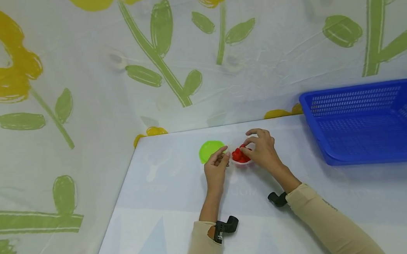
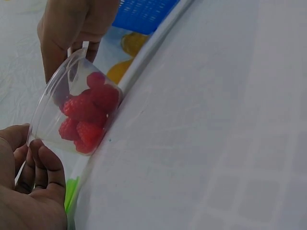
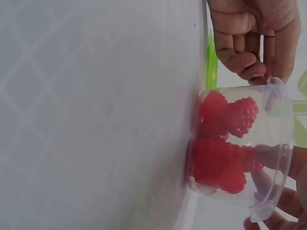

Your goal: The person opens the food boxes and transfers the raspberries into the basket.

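A clear plastic cup (image 2: 53, 120) with several red raspberries (image 3: 218, 165) in it stands on the white table. My left hand (image 1: 215, 169) pinches the cup's rim on its left side between thumb and fingers, as the left wrist view shows. My right hand (image 1: 262, 150) reaches over the rim from the right. Its thumb and a finger are down inside the cup and pinch a raspberry (image 3: 252, 159); the wall and the fruit partly blur this contact. Just behind the left hand lies a flat, bright green disc (image 1: 210, 149), partly covered by that hand.
On the right of the table sits a large blue plastic basket (image 1: 342, 159) with slotted walls. A white curtain (image 1: 91, 71) with yellow flowers and green leaves hangs behind and at the left. Black wrist mounts (image 1: 227, 225) stick out from both sleeves.
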`<control>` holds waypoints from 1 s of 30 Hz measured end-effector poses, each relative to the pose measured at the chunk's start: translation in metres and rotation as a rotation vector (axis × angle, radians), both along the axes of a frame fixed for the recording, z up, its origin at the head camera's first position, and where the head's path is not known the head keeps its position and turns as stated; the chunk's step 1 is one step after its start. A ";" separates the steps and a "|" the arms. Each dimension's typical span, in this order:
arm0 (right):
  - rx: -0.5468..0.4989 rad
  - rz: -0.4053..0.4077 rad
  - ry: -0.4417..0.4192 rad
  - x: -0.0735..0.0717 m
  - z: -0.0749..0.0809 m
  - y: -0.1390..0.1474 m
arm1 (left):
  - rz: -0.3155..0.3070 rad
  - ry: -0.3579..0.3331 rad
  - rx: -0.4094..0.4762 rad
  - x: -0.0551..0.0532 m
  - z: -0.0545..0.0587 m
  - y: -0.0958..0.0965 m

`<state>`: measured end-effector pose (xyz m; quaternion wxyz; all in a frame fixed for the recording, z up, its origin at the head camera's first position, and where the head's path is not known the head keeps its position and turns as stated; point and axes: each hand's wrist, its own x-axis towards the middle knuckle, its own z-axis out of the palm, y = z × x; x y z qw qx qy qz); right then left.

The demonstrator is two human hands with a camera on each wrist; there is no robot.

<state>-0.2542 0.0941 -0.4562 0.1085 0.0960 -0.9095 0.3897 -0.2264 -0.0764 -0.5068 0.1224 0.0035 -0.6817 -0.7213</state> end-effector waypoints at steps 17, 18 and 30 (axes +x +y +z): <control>-0.031 0.084 0.166 0.027 0.058 0.045 | -0.013 -0.009 -0.019 0.001 0.002 -0.001; -0.028 0.082 0.156 0.028 0.061 0.050 | -0.014 -0.008 -0.015 0.001 0.002 -0.001; 0.074 0.039 0.099 0.043 0.085 0.099 | -0.021 -0.005 0.004 0.001 0.002 -0.001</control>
